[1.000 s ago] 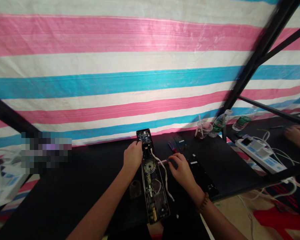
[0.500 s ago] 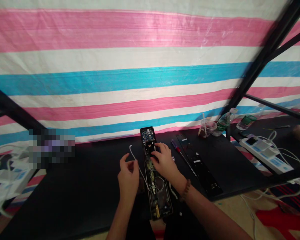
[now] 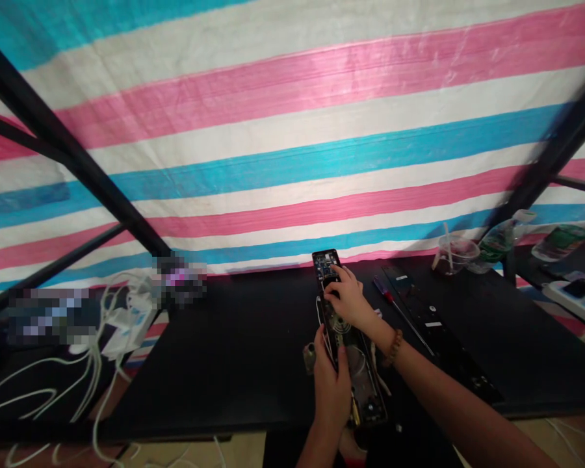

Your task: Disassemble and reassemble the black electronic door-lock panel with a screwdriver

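Left hand [image 3: 332,387]: fingers and thumb closed about the lower left side of a long open device [image 3: 353,364]. Right hand [image 3: 353,300]: fingers bent over the upper part, near the circuit board [image 3: 325,263] — whether they pinch anything, cannot tell. The device: slanting on the black table [image 3: 234,351], near its front edge. To its right: one screwdriver [image 3: 386,292], red and purple handle; one long dark panel [image 3: 433,325]. Beyond — one plastic cup [image 3: 455,253] with straw.

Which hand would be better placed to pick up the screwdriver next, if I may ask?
Probably the right hand: the screwdriver lies on its side of the open device, while the left hand is at the device's left edge and would have to reach across.
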{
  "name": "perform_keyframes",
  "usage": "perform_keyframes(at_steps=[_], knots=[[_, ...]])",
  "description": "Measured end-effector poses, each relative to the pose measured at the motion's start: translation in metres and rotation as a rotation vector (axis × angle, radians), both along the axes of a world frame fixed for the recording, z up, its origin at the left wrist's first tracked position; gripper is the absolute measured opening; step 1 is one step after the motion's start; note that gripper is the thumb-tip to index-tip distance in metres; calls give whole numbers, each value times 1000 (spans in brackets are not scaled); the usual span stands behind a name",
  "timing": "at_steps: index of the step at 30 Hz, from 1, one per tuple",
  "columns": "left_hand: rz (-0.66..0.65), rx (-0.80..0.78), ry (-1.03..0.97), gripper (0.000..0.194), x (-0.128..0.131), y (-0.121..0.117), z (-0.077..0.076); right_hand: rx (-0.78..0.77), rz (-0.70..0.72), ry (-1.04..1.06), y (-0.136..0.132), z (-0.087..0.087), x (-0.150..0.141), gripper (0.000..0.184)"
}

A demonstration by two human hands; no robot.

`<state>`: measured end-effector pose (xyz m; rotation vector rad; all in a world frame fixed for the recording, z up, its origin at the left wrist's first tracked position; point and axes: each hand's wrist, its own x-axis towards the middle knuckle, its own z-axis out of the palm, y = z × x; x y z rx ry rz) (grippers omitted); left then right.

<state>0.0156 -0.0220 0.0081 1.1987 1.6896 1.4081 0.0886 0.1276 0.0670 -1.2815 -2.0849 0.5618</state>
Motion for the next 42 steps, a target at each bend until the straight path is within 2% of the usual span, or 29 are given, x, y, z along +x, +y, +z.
perform_keyframes(at_steps=[5, 9, 11, 13, 16, 18, 20, 23, 25, 29, 34, 37, 42], knots=[[14, -16, -63, 51, -1, 0, -3, 11, 29, 83, 8, 18, -16, 5], [34, -16, -61, 49, -1, 0, -6, 80, 231, -10, 2, 20, -27, 3], [28, -12, -67, 49, -1, 0, -8, 152, 345, -72, -2, 20, -22, 7], [23, -5, -83, 48, -1, -1, -8, 218, 377, -50, -1, 20, -11, 15], [33, 5, -88, 47, -1, -1, -6, 282, 209, 14, 8, 17, 12, 24], [33, 7, -85, 49, 0, -1, -5, 293, 123, -52, 17, 11, 24, 32], [27, 4, -91, 51, 0, -1, -4, 261, 108, -113, 24, 3, 30, 42], [32, 0, -98, 53, 0, -1, -3, 185, 120, -153, 27, -2, 34, 44], [33, -2, -102, 54, 0, -1, -3, 113, 112, -223, 26, 3, 33, 42], [19, 7, -121, 56, -1, -2, -4, -15, 29, -475, 21, 24, 26, 33], [0, 12, -112, 57, -1, -2, -5, -11, -73, -581, 20, 43, 16, 26], [1, 16, -113, 56, -1, -2, -2, 31, -94, -604, 21, 42, 14, 26], [-2, 24, -106, 55, -1, -1, 0, 150, -65, -563, 19, 27, 15, 24]])
